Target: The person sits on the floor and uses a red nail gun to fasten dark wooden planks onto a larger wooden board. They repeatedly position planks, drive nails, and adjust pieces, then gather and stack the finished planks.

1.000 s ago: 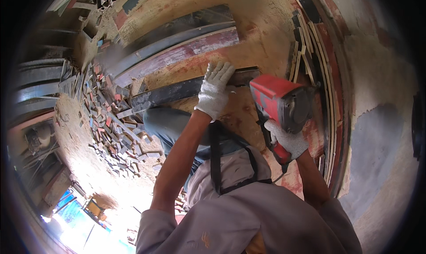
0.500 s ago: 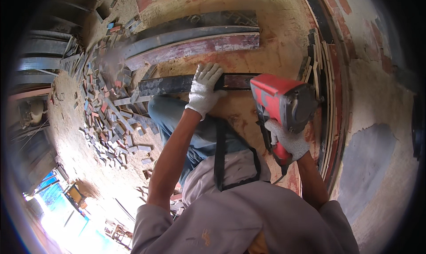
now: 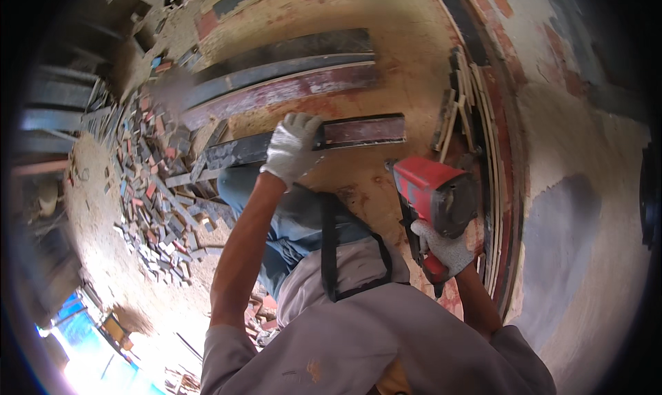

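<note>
Board (image 3: 364, 131) lies crosswise in front of us on the tan surface (image 3: 412, 74), black along its left part and maroon with a black border at its right end. Our left hand (image 3: 293, 149), in a pale glove, is clasped over its middle, the fingers bent across the far edge and their tips hidden. Our right hand (image 3: 447, 249), gloved too, has its fingers wrapped round the handle of a red nailer (image 3: 429, 186), which we hold near the board's right end, apart from it; we cannot tell whether it touches the surface. Our knee (image 3: 238, 188) is just beside the board's near side. Beyond the board, three planks lie side by side, the nearest a scuffed maroon one (image 3: 293, 95). To our right, thin strips (image 3: 491, 153) stretch along the wall (image 3: 560, 153). To our left, small offcuts (image 3: 148, 167) spread in a loose heap.
</note>
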A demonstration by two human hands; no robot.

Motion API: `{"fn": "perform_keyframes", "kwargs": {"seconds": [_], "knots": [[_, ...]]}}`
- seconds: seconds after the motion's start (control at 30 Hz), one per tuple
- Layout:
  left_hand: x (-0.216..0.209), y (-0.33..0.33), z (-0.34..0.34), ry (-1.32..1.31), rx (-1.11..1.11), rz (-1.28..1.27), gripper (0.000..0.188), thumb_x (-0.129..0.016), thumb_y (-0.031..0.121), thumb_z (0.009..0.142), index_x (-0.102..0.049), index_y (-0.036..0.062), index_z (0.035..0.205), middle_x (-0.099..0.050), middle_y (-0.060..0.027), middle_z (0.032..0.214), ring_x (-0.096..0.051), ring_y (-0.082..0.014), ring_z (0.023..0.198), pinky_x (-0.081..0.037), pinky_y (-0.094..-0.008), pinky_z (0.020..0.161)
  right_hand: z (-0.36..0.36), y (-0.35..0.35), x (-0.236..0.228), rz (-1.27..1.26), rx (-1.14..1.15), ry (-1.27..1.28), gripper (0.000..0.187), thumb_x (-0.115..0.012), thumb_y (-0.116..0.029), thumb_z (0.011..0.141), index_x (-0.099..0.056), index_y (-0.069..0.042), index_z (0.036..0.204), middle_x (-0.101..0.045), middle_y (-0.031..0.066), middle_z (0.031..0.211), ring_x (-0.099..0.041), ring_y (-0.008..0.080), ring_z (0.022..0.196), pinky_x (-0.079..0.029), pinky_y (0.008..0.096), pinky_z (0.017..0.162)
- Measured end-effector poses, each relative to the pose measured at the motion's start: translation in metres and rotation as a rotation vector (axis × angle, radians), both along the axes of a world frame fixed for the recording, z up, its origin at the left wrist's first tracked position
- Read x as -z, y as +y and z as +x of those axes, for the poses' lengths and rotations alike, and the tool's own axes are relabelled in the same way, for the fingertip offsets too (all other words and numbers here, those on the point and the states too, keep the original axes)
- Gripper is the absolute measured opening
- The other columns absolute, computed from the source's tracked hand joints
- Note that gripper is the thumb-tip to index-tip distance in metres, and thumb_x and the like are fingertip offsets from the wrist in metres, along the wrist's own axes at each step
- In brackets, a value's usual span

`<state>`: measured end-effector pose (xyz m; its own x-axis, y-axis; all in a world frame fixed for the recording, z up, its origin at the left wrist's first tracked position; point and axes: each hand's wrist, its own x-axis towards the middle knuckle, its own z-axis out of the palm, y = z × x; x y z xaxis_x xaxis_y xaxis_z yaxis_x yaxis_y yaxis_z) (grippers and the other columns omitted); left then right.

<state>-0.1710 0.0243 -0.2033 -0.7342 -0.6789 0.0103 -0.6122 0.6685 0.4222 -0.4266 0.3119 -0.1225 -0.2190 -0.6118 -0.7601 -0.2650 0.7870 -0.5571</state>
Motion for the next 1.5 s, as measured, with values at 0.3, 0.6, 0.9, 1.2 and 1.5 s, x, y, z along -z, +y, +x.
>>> {"fn": "perform_keyframes", "kwargs": {"seconds": [0.3, 0.6, 0.9, 1.2, 1.5], "knots": [[-0.057, -0.039, -0.011, 0.037, 0.008, 0.104, 0.072, -0.092, 0.031, 0.067, -0.066, 0.0050, 0.129, -0.063, -0.0174, 0.123, -0.059, -0.0403, 0.117, -0.052, -0.0471, 0.100, 0.018, 0.053, 0.033, -0.449, 0.121, 0.378, 0.061, -0.083, -0.031, 0.083, -0.056, -0.006, 0.132, -0.076, 0.0114, 0.102, -0.074, 0.0281, 0.080, -0.057, 0.0411, 0.070], [-0.109, -0.039, -0.052, 0.439, -0.211, 1.023, 0.053, -0.089, 0.035, 0.084, -0.073, -0.0017, 0.120, -0.072, -0.0008, 0.099, -0.060, -0.0091, 0.090, -0.051, -0.0277, 0.081, 0.040, 0.017, 0.063, -0.163, 0.066, 0.603, 0.081, -0.078, -0.025, 0.079, -0.042, 0.001, 0.146, -0.059, 0.0324, 0.127, -0.063, 0.0477, 0.110, -0.051, 0.0532, 0.091], [-0.122, 0.002, -0.084, 0.774, -0.427, 1.334, 0.062, -0.085, 0.038, 0.089, -0.065, -0.0018, 0.132, -0.069, -0.0025, 0.108, -0.063, -0.0115, 0.097, -0.055, -0.0302, 0.081, 0.089, -0.107, 0.011, -0.422, -0.121, -0.338, 0.080, -0.078, -0.063, 0.084, -0.065, 0.002, 0.129, -0.074, 0.0189, 0.116, -0.070, 0.0307, 0.108, -0.053, 0.0391, 0.095], [-0.142, 0.020, -0.027, 0.399, -0.264, 1.312, 0.092, -0.096, 0.040, 0.074, -0.053, -0.0094, 0.138, -0.068, -0.0183, 0.125, -0.072, -0.0231, 0.105, -0.060, -0.0347, 0.086, 0.112, -0.115, -0.002, -0.414, -0.046, -0.668, 0.066, -0.087, -0.049, 0.083, -0.068, 0.003, 0.118, -0.075, 0.0093, 0.104, -0.069, 0.0179, 0.097, -0.055, 0.0327, 0.089], [-0.168, 0.031, 0.006, 0.468, -0.319, 1.255, 0.084, -0.094, 0.052, 0.072, -0.065, -0.0055, 0.127, -0.073, -0.0130, 0.113, -0.071, -0.0177, 0.095, -0.058, -0.0331, 0.087, 0.115, -0.113, -0.029, -0.419, -0.184, -0.714, 0.070, -0.086, -0.053, 0.081, -0.067, 0.000, 0.121, -0.073, 0.0097, 0.112, -0.067, 0.0208, 0.103, -0.052, 0.0359, 0.096]]}}
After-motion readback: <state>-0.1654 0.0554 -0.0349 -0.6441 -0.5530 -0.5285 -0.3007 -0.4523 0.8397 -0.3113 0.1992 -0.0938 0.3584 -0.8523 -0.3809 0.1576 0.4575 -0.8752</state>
